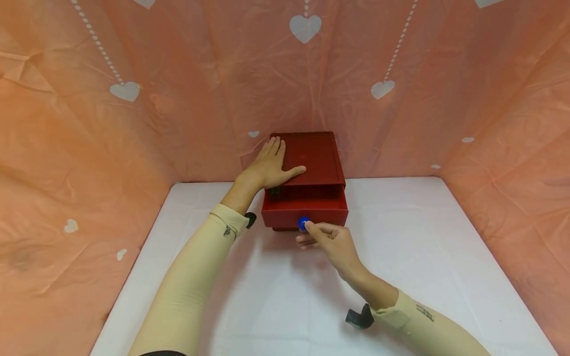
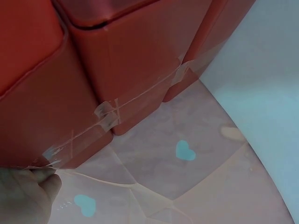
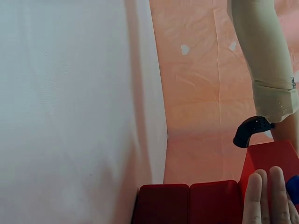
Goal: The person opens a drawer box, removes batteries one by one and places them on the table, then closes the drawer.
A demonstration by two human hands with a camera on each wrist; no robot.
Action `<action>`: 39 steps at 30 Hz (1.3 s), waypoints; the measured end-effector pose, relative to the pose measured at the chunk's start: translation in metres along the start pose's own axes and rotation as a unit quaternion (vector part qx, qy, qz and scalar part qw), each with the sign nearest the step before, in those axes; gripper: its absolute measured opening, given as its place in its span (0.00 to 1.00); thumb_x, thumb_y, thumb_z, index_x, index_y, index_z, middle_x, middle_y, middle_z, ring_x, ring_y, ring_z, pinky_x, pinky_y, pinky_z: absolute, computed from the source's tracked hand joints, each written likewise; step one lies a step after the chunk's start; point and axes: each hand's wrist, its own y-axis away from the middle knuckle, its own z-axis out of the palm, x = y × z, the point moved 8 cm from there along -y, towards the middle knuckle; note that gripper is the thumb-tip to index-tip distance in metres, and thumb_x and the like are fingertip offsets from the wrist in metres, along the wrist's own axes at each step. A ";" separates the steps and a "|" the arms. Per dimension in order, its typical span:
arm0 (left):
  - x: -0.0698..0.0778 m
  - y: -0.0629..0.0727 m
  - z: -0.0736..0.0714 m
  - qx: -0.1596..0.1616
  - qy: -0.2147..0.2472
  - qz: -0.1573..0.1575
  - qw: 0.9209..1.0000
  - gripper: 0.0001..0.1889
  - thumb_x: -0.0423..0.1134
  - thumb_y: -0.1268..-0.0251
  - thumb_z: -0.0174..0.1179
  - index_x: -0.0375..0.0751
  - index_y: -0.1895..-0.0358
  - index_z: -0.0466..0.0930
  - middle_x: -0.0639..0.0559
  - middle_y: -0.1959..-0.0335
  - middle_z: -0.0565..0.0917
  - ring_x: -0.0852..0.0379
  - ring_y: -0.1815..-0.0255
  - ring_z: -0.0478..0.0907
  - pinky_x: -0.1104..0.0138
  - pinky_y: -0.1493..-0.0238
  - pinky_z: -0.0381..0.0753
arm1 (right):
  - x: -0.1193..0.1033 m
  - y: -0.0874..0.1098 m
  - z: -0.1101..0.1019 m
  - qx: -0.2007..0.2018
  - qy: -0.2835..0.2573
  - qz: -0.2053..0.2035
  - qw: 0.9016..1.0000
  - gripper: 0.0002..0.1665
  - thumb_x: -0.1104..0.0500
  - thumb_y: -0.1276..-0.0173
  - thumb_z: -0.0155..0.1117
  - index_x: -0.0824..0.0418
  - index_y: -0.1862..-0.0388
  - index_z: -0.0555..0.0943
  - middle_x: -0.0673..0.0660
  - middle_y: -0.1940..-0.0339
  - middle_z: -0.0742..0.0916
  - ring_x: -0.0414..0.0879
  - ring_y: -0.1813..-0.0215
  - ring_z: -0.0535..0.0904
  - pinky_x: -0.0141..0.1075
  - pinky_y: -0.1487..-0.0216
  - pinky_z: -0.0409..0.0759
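A red drawer cabinet (image 1: 313, 158) stands at the back of the table, its upper drawer (image 1: 307, 217) pulled partway out. On the cabinet's top, toward its left side, my left hand (image 1: 269, 165) rests flat with fingers extended and thumb spread. At the front of the drawer, my right hand (image 1: 331, 242) pinches a round blue knob (image 1: 303, 223), the thumb lying over it. In the right wrist view the fingers (image 3: 276, 191) stretch alongside the drawer front, and the knob (image 3: 293, 187) shows only partly. The drawer's inside is mostly shaded.
White cloth (image 1: 267, 306) covers the table. Orange sheeting with white hearts (image 1: 305, 28) rises behind and at both sides. Clear tape (image 2: 110, 114) runs along the cabinet's side in the left wrist view. Dark wrist mounts (image 1: 360, 316) stick out below the sleeves.
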 end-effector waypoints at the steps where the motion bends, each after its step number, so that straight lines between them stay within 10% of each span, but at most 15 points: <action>1: 0.000 0.000 0.000 -0.001 -0.002 0.000 1.000 0.59 0.77 0.25 0.45 0.33 0.12 0.35 0.39 0.10 0.34 0.47 0.10 0.25 0.59 0.13 0.26 | 0.000 0.000 0.000 0.000 -0.004 -0.001 1.000 0.21 0.55 0.18 0.66 0.75 0.49 0.88 0.68 0.60 0.93 0.61 0.57 0.93 0.47 0.45 0.90; 39: 0.001 0.003 -0.001 -0.007 0.002 -0.001 1.000 0.59 0.77 0.25 0.45 0.33 0.12 0.35 0.39 0.10 0.34 0.47 0.10 0.25 0.59 0.13 0.26 | 0.009 0.000 0.013 -0.027 -0.084 0.079 0.993 0.29 0.45 0.15 0.60 0.73 0.41 0.85 0.64 0.58 0.93 0.61 0.54 0.93 0.48 0.47 0.90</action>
